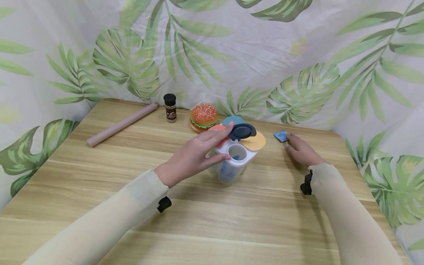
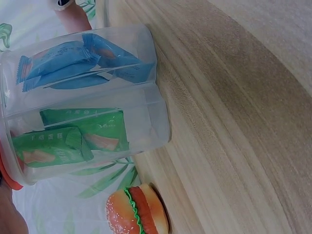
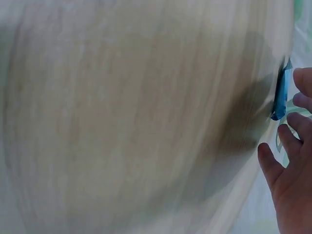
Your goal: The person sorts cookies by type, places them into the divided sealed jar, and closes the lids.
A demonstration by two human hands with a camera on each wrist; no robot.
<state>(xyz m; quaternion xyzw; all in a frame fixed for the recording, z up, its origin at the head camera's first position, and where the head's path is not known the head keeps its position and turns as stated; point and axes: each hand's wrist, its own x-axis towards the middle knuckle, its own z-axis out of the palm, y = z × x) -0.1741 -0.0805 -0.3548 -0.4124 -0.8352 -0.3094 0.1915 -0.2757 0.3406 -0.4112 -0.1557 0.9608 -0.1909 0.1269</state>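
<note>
A clear storage container [image 1: 228,173] with a white top stands near the table's middle. Its dark blue flap lid [image 1: 241,131] is raised, uncovering a round hole; the coral, teal and yellow lids lie flat. My left hand [image 1: 193,156] rests across the top with straight fingers, fingertips at the dark lid and thumb at the hole's rim. Through the wall, the left wrist view shows blue packets [image 2: 63,61] and green packets [image 2: 92,126] in separate compartments. My right hand [image 1: 303,150], fingers extended and apart, is at the edge of a small blue packet [image 1: 280,136] on the table.
A toy hamburger [image 1: 204,117] stands behind the container. Left of it is a spice jar [image 1: 170,108] with a black cap. Farther left lies a pinkish rod [image 1: 122,125]. A leaf-print cloth [image 1: 198,44] hangs along the wooden table's [image 1: 198,235] back edge.
</note>
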